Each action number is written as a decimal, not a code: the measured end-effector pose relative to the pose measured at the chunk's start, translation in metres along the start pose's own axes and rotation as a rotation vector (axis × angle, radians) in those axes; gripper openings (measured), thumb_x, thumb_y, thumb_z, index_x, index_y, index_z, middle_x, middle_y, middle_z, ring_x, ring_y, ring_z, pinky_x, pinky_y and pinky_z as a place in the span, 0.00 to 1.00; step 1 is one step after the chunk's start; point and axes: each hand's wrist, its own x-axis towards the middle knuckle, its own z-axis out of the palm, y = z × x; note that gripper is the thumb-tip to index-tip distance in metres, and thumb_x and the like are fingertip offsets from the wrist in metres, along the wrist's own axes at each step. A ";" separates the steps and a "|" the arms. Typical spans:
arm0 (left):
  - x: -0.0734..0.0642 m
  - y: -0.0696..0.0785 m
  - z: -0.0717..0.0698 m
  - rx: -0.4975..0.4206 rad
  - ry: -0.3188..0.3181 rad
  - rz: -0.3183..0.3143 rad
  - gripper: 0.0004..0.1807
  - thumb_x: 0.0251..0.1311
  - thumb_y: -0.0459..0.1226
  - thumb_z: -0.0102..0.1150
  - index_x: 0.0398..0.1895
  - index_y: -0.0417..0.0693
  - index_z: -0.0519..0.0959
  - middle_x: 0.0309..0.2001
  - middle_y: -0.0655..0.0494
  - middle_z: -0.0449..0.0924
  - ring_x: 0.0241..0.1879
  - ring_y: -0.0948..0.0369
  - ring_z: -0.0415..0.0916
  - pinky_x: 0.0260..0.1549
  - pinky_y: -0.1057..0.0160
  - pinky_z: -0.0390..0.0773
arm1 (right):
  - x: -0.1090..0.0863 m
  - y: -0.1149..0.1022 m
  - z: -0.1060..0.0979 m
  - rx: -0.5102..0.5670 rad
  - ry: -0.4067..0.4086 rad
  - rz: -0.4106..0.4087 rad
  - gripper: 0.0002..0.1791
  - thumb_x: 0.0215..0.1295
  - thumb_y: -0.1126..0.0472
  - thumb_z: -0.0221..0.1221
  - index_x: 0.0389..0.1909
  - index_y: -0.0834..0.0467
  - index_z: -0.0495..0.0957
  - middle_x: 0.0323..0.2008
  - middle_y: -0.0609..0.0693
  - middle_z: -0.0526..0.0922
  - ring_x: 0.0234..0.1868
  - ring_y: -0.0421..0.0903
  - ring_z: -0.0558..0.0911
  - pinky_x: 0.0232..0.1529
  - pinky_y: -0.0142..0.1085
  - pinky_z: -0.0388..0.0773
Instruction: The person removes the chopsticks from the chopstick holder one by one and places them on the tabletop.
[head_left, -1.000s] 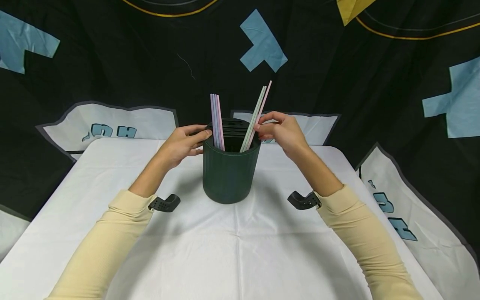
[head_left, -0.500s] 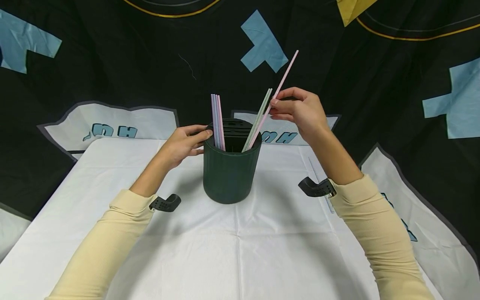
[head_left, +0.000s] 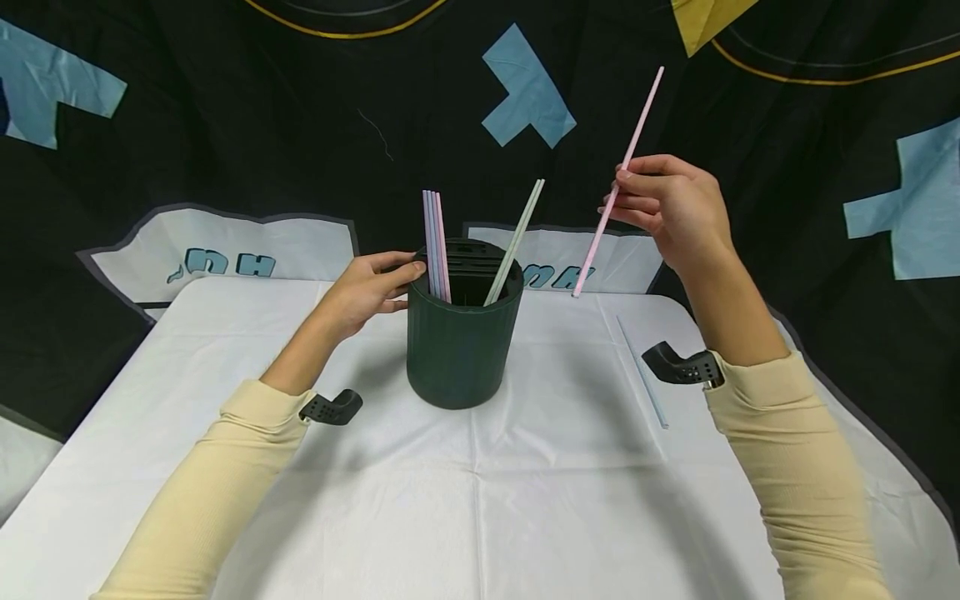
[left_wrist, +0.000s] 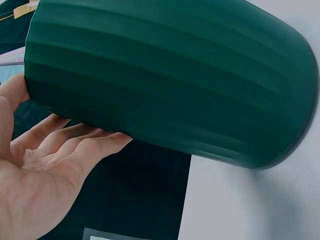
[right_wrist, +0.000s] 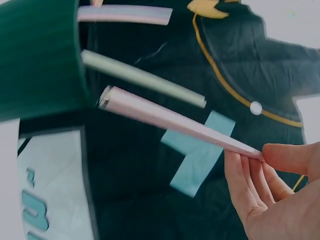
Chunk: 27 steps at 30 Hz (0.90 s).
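Note:
A dark green round container (head_left: 459,358) stands upright on the white table. My left hand (head_left: 363,292) rests against its left side, thumb at the rim; in the left wrist view the fingertips touch the ribbed wall. Raised in the air to the right, my right hand (head_left: 675,200) pinches a pink chopstick (head_left: 596,242) between thumb and fingers, tilted and clear of the container. Two pale green chopsticks (head_left: 516,240) lean to the right inside the container. A bundle of purple, blue and pink chopsticks (head_left: 437,242) stands near its left side.
A light blue chopstick (head_left: 641,371) lies on the white tablecloth (head_left: 480,483), right of the container. Slots (head_left: 472,257) cross the back of the container's top. Behind the table hangs a black cloth (head_left: 300,125) with light blue shapes.
My right hand has drawn the pink chopstick up out of the container and carried it to the right. The blue chopstick on the table has come into view. My left hand stays put.

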 end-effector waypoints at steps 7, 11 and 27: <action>0.000 0.000 0.000 0.000 0.006 -0.005 0.34 0.71 0.44 0.60 0.74 0.40 0.64 0.68 0.43 0.73 0.65 0.50 0.76 0.61 0.51 0.79 | 0.006 0.023 -0.038 -0.133 0.034 0.048 0.13 0.68 0.62 0.65 0.51 0.60 0.83 0.40 0.49 0.86 0.36 0.44 0.89 0.39 0.32 0.87; 0.000 0.000 0.000 -0.006 0.003 -0.002 0.33 0.71 0.44 0.60 0.74 0.40 0.65 0.67 0.42 0.74 0.64 0.51 0.77 0.61 0.51 0.79 | 0.011 0.043 -0.064 -0.264 0.039 0.086 0.15 0.71 0.60 0.62 0.55 0.60 0.80 0.39 0.44 0.86 0.37 0.40 0.89 0.39 0.30 0.87; 0.000 0.001 0.000 -0.007 0.003 0.003 0.33 0.71 0.44 0.60 0.74 0.40 0.65 0.67 0.43 0.74 0.63 0.52 0.77 0.60 0.51 0.80 | 0.023 0.147 -0.143 -0.624 -0.039 0.365 0.25 0.73 0.63 0.59 0.67 0.69 0.71 0.30 0.35 0.86 0.35 0.37 0.88 0.44 0.32 0.87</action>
